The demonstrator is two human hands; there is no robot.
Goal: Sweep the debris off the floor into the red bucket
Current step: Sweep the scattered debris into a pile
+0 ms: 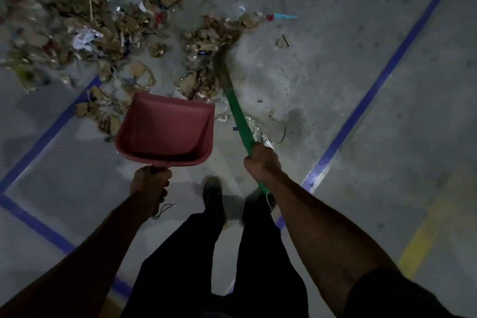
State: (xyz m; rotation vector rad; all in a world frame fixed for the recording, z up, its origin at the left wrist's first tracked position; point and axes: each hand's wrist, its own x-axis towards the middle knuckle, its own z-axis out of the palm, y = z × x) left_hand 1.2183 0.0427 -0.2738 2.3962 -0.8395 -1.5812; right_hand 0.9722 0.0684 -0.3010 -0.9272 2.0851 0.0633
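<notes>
You are mid-sweep: your right hand grips the green-handled broom, your left hand clasps the empty red plastic dustpan at centre frame, so next drag the cardboard debris from upper left into it.

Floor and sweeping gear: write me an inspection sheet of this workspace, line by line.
Surface: grey concrete floor with blue tape lines and a yellow mark.
Job's things: red dustpan, empty; green-handled broom, bristles blurred in debris; no bucket in view.
Clutter: cardboard scraps, paper, foil.
Hands: left hand grips the dustpan handle; right hand grips the broom.
Cables: a cord loop below the left hand.
Surroundings: nothing seen.
</notes>
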